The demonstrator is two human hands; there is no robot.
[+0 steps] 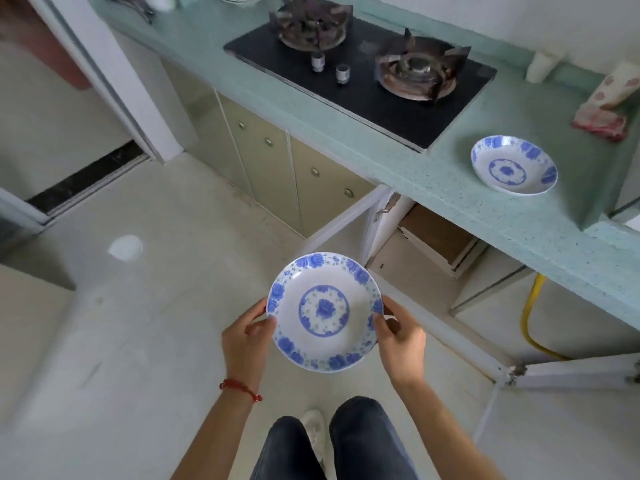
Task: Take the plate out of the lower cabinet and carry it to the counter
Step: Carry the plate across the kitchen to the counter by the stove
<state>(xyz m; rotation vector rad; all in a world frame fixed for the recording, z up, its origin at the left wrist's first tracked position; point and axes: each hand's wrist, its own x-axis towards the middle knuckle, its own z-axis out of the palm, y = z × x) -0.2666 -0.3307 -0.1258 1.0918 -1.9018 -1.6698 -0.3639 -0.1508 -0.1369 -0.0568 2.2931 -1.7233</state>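
Observation:
A white plate with blue flowers [325, 311] is held level above the floor, in front of my knees. My left hand [246, 337] grips its left rim, thumb on top. My right hand [401, 339] grips its right rim the same way. The lower cabinet [433, 258] stands open to the right of the plate, both doors swung out. The green speckled counter [460, 206] runs above it. A second, matching plate [514, 165] rests on the counter, right of the stove.
A black two-burner gas stove [363, 74] is set into the counter. A patterned cloth [604, 109] lies at the far right. A yellow hose [531, 313] hangs inside the cabinet. The open cabinet door [571, 375] juts out at lower right. Closed cabinet doors [277, 161] line the left.

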